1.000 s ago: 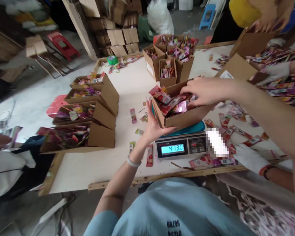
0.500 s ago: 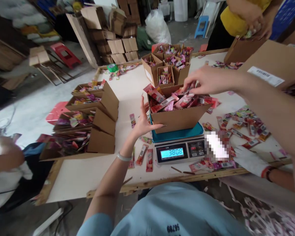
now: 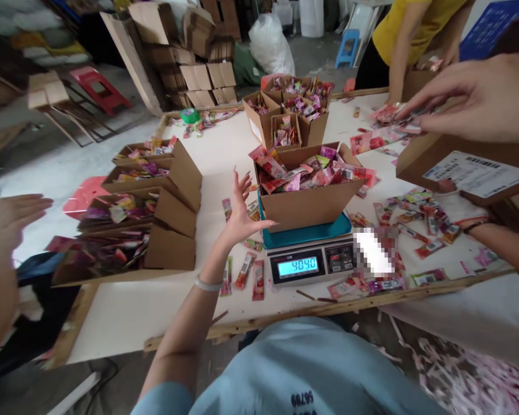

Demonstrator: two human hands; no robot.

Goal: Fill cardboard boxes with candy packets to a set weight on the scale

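A cardboard box (image 3: 311, 202) filled with pink and red candy packets (image 3: 300, 176) stands on a digital scale (image 3: 296, 271), whose display reads 404.0. Beside the box's left side is my left hand (image 3: 242, 216), fingers spread and thumb near the cardboard, holding nothing. My right hand (image 3: 471, 101) is over at the right, above a labelled carton (image 3: 480, 173). Between its thumb and fingers are shiny wrapped candy packets (image 3: 409, 122); a long pink packet (image 3: 378, 140) extends in front of the fingertips.
Filled boxes (image 3: 173, 242) line the table's left; more filled boxes (image 3: 285, 129) stand behind the scale. Loose packets (image 3: 430, 216) lie to the right, near a co-worker's gloved hand (image 3: 458, 204). Another person's hand (image 3: 17, 219) is at far left; a person in yellow (image 3: 398, 34) leans over the far side.
My right hand has left the box and moved right to the packets there. The display rose from 380.8 to 404.0. My left hand stays open beside the box.
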